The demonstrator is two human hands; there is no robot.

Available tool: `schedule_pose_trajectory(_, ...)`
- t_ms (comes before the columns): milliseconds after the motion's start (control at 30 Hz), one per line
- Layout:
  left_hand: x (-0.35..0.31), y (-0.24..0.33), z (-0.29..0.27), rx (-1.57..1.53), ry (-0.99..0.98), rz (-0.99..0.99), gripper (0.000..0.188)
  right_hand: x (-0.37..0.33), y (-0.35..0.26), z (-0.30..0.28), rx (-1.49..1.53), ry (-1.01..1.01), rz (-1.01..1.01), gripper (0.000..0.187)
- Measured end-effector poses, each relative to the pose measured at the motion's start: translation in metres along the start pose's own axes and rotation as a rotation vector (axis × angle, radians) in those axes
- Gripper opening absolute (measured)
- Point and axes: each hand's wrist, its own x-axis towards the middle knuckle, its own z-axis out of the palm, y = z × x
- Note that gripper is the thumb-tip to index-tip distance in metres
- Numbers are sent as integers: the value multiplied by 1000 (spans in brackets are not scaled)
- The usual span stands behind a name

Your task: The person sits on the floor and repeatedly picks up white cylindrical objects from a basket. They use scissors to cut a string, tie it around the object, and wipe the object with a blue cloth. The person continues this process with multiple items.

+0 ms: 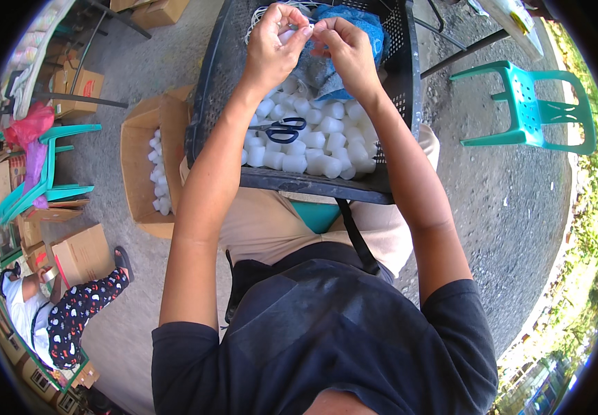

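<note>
My left hand and my right hand meet above the far part of a black plastic crate, fingertips pinched close together. A small white piece shows in the left fingers; its kind is too small to make out. What the right fingertips pinch is hidden. Below the hands, many short white cylinders fill the near part of the crate. A pair of scissors with dark handles lies on them. A blue plastic bag sits behind my right hand, and white cord lies by the left.
The crate rests over my lap. Left of it stands an open cardboard box with more white pieces. A green plastic chair is at the right, another at the left. At lower left, a person handles a cardboard box.
</note>
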Motion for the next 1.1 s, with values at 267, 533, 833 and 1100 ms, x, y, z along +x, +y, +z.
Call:
schedule_pose_trajectory(267,1,2,-6,39,-24,35,15,4,0,6,53,44,20,14)
schedule_pose_trajectory(533,3,8,-7,-133,1,-52,16,-6,-16,9,-198,141,-249,9)
schedule_pose_trajectory(833,-2,10,4,178,20,8,8,-1,-5,10,-294,227,-244,8)
schedule_pose_trajectory(1100,-1,10,-3,393,22,150,13,0,-5,4,-309,140,-159,12)
